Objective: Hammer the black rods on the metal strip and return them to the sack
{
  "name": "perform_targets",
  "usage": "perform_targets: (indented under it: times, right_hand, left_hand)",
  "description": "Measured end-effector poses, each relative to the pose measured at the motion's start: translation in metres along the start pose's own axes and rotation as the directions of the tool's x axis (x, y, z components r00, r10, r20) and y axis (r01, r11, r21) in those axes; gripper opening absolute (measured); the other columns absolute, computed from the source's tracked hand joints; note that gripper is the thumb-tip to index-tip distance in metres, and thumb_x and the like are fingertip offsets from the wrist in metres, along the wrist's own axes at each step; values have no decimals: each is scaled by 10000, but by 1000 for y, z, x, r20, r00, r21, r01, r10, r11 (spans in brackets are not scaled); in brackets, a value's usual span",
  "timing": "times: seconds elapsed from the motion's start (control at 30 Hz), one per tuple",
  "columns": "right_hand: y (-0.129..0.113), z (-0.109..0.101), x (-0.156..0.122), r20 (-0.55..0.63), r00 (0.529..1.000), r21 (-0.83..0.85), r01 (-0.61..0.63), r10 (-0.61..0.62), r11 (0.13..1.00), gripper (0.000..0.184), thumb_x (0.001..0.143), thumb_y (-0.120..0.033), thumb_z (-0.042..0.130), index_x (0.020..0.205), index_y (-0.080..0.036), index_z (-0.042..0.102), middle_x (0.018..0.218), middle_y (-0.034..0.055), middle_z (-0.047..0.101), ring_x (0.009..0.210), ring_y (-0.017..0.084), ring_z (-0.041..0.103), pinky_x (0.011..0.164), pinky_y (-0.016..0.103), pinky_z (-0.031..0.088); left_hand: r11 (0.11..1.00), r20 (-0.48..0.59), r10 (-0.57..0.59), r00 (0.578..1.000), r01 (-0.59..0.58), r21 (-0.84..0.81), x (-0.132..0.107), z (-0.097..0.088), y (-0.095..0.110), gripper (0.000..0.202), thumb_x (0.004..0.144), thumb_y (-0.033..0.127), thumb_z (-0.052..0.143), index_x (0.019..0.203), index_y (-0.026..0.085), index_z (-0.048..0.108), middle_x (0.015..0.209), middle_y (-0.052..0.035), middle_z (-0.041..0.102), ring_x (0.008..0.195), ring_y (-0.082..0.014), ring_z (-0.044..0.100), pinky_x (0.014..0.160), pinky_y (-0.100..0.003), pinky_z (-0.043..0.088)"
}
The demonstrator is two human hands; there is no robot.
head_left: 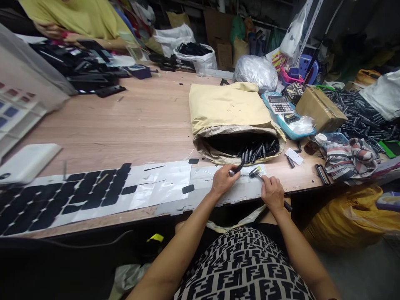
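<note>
My left hand (222,179) pinches a small black part (238,168) and holds it on a clear plastic sheet at the table's front edge. My right hand (273,192) is wrapped round the handle of a small hammer (255,172), whose metal and yellow head rests just right of the part. Just beyond both hands a yellow-brown paper sack (228,112) lies on its side, its open mouth full of several black parts (258,152).
White sheets with several black adhesive pads (78,196) run along the front edge to the left. A calculator (280,104), a cardboard box (320,109), striped cloth (350,156) and black springs (359,112) crowd the right. Black parts (87,71) pile at the back left, where another person's arm rests.
</note>
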State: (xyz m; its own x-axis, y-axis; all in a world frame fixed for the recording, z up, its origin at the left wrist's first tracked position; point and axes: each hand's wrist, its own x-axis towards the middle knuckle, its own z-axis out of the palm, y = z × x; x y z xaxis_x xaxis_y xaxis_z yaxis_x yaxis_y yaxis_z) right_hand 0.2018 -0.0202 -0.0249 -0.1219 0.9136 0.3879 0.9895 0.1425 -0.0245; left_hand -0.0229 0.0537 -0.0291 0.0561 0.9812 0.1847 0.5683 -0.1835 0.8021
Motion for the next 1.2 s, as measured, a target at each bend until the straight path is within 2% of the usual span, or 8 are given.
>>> perform_targets:
  times: [0.07,0.13,0.27,0.37,0.53,0.67,0.97,1.2]
  right_hand:
    - [3,0,1,1,1000,33,8,-8,999,306,1005,-259,468,1251,-200,640,937,79,587,885,228,494,792,317,398]
    - [6,1,1,3,1000,72,8,-8,997,320,1011,-260,456,1263,-197,643,933,78,602,876,222,516,786,312,419]
    - [12,-2,5,-14,996,236,-79,84,969,364,1012,-243,417,1293,-190,641,971,87,650,905,217,585,797,309,471]
    - [10,-12,7,-43,985,428,-135,169,894,374,1006,-255,416,1299,-183,636,1072,102,686,985,217,635,854,322,510]
    - [-8,-32,5,-13,991,627,-93,130,773,352,1004,-268,459,1301,-202,637,1183,95,699,1070,200,664,967,335,521]
    - [-21,-33,2,23,995,658,-87,95,748,350,1006,-272,465,1299,-200,642,1195,103,700,1091,208,665,975,349,532]
    - [-29,-28,2,-6,999,610,-37,52,791,361,1016,-258,439,1303,-174,642,1160,113,707,1057,204,672,964,335,533]
    - [-32,-28,4,68,997,581,-56,20,812,368,1007,-241,433,1305,-202,645,1105,95,706,1022,198,674,941,316,540]
  left_hand:
    - [991,63,128,990,-131,31,-9,4,-6,174,825,270,673,983,206,711,912,-25,693,808,-184,613,758,-298,466]
    - [978,99,189,977,-196,69,-11,9,-12,192,845,286,675,1010,202,726,891,-39,672,872,-210,606,804,-326,468]
    - [975,130,199,971,-210,78,-8,13,-19,213,858,275,681,1046,196,742,873,-43,645,874,-214,598,830,-349,465]
    - [970,145,211,967,-225,94,-8,12,-17,196,844,266,703,1023,205,755,870,-41,642,895,-218,594,837,-356,457]
    - [961,145,225,963,-244,127,-11,11,-14,212,831,322,745,1014,216,755,889,-41,661,909,-227,588,853,-367,442]
    - [969,128,203,971,-218,116,-11,12,-16,203,827,310,757,1004,213,736,912,-35,680,916,-222,590,859,-362,436]
    - [972,135,191,972,-207,114,-8,11,-14,157,828,315,747,955,223,740,864,-26,665,898,-217,587,844,-356,438]
    - [976,145,171,974,-188,110,-7,10,-12,156,828,321,740,953,226,737,856,-23,654,890,-216,585,834,-360,439]
